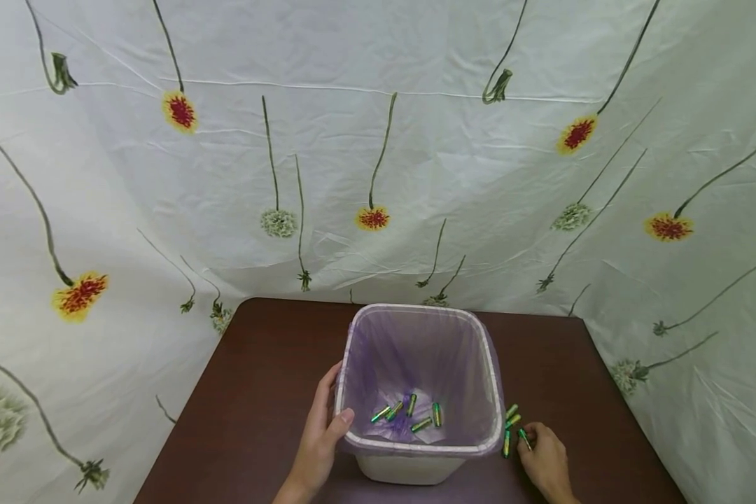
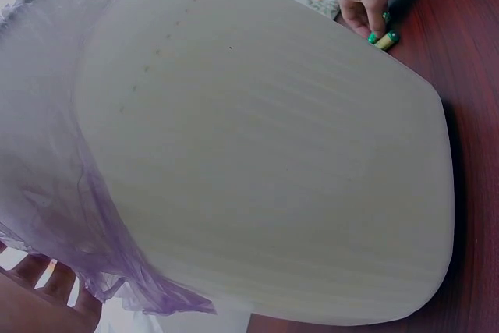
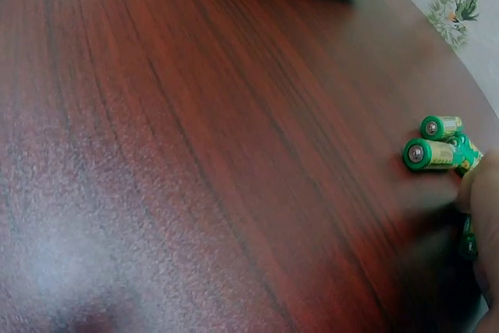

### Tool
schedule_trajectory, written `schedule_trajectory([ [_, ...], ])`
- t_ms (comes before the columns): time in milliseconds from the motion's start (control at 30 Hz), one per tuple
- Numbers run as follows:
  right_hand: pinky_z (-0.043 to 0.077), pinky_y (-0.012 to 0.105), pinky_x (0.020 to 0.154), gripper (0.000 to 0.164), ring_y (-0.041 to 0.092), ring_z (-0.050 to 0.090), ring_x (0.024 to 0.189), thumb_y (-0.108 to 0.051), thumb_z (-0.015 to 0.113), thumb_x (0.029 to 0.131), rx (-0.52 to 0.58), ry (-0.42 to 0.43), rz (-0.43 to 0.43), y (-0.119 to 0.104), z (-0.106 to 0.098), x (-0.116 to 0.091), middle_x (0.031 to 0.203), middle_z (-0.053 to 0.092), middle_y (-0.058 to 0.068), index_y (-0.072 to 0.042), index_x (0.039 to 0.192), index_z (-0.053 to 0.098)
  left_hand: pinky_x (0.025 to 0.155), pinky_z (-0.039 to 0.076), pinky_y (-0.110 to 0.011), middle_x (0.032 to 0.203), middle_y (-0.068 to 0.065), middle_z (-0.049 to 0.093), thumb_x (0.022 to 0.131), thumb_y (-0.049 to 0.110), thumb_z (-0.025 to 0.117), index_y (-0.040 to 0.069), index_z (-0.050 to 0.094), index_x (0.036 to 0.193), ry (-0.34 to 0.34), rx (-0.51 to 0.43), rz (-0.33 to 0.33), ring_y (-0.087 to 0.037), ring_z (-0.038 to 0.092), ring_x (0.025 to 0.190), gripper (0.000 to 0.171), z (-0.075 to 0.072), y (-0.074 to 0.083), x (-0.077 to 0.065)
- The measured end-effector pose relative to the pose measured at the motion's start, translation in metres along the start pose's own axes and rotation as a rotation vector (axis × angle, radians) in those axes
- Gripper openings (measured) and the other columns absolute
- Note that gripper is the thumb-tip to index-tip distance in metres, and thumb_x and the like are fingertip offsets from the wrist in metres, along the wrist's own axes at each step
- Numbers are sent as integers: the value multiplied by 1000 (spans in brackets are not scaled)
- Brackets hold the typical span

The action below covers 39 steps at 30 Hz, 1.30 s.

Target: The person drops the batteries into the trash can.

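A whitish plastic bin (image 1: 409, 470) with a thin purple liner bag (image 1: 441, 343) stands on the table. My left hand (image 1: 318, 434) grips its left rim, thumb over the top edge and fingers against the outside. Several green-and-yellow batteries (image 1: 437, 414) lie at the bottom of the bin. To the right of it, my right hand (image 1: 547, 458) pinches one battery (image 1: 525, 439) low over the tabletop. Several loose batteries (image 1: 507, 443) lie between that hand and the bin. In the right wrist view, the hand (image 3: 485, 232) is mostly cut off beside the batteries (image 3: 429, 154).
The dark red-brown wooden table (image 1: 271, 364) has a rounded far left corner. A white cloth (image 1: 327, 168) printed with flowers hangs behind it and along both sides. The bin's walls rise well above the loose batteries.
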State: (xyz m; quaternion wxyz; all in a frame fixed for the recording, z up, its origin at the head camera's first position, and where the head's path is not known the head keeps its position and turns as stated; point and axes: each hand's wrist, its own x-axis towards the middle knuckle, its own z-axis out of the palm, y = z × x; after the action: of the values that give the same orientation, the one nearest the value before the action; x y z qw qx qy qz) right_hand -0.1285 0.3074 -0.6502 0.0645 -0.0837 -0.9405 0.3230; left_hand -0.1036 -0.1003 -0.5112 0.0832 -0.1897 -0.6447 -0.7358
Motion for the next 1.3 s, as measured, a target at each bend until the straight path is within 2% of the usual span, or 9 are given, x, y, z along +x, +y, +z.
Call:
schedule_trajectory([
  [233, 52, 49, 73, 19, 29, 62, 86, -2, 68, 93, -20, 41, 7, 3, 5, -3, 93, 63, 13, 9, 108, 67, 102, 47, -36, 154, -20, 36, 100, 1, 46, 12, 27, 162, 4, 16, -22, -35, 48, 132, 66, -1, 2, -2],
  [433, 53, 52, 74, 13, 34, 65, 86, 4, 70, 91, 13, 118, -101, 7, 5, -2, 95, 66, 17, 8, 103, 71, 103, 47, -36, 156, -21, 34, 100, 0, 45, 12, 26, 162, -5, 9, -17, -35, 48, 132, 66, -1, 3, -1],
  [567, 53, 47, 71, 13, 31, 65, 82, 6, 73, 89, 27, 160, -152, 9, -1, 2, 92, 67, 14, 4, 101, 73, 103, 48, -37, 155, -23, 34, 100, 0, 45, 11, 26, 162, -9, 0, -7, -34, 49, 132, 66, -1, 2, 0],
  [767, 53, 39, 69, 16, 27, 65, 84, 5, 73, 91, 61, 121, -183, 7, -14, 11, 97, 67, 13, 3, 106, 73, 104, 46, -36, 158, -19, 34, 100, 0, 45, 13, 27, 162, 2, 4, -32, -36, 47, 134, 66, -1, 3, 1],
  [967, 56, 50, 76, 18, 35, 66, 94, 4, 71, 93, 97, 54, -196, 5, -28, 18, 105, 66, 16, 1, 110, 73, 105, 45, -36, 157, -19, 35, 100, 1, 45, 13, 27, 162, 11, 20, -34, -37, 46, 134, 66, 1, 3, 1],
  [1067, 56, 51, 78, 20, 37, 65, 98, 3, 70, 94, 111, 24, -201, 3, -38, 21, 109, 65, 16, 1, 114, 72, 104, 46, -35, 156, -19, 36, 99, 2, 46, 13, 28, 162, 14, 15, -37, -37, 46, 133, 66, 2, 3, 0],
  [1167, 55, 45, 77, 21, 35, 65, 98, 4, 70, 94, 115, 35, -241, -1, -47, 26, 108, 66, 13, 2, 115, 72, 104, 46, -36, 156, -20, 36, 99, 2, 46, 13, 28, 162, 14, 5, -42, -36, 47, 133, 66, 3, 3, 0],
  [1300, 52, 33, 70, 22, 27, 63, 92, 5, 72, 92, 98, 91, -307, -12, -57, 34, 106, 66, 10, 0, 114, 72, 102, 48, -38, 154, -22, 37, 99, 1, 45, 13, 28, 162, 8, -3, -31, -37, 49, 131, 66, 2, 3, 0],
])
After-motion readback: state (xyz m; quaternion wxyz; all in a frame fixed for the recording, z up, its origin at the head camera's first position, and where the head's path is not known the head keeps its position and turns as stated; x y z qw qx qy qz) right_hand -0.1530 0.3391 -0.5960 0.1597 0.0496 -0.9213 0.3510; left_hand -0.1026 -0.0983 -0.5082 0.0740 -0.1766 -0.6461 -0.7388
